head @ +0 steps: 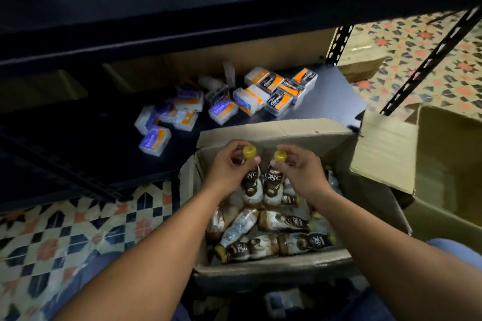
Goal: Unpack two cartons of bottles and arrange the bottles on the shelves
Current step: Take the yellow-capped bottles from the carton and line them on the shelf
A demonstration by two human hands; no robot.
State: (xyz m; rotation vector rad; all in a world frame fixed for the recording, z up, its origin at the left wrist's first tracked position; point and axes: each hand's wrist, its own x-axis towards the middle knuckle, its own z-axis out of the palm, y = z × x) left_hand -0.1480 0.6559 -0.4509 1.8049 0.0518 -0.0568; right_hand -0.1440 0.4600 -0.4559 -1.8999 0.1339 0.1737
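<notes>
An open carton (pixel 273 264) on the floor holds several coffee bottles with yellow caps, most lying on their sides. My left hand (pixel 229 167) pinches the neck of one upright bottle (pixel 252 185) just under its yellow cap. Close beside it, my right hand (pixel 302 169) pinches the neck of a second upright bottle (pixel 273 185). Both bottles hang above the carton's far end, side by side. The low dark shelf (pixel 91 143) lies just beyond the carton.
Several small orange, white and purple packs (pixel 224 101) lie scattered on the low shelf. A second open carton (pixel 422 156) stands at the right. An upper shelf (pixel 182 13) overhangs, with a perforated post (pixel 339 44) and diagonal brace. Patterned tiles (pixel 65 229) cover the floor.
</notes>
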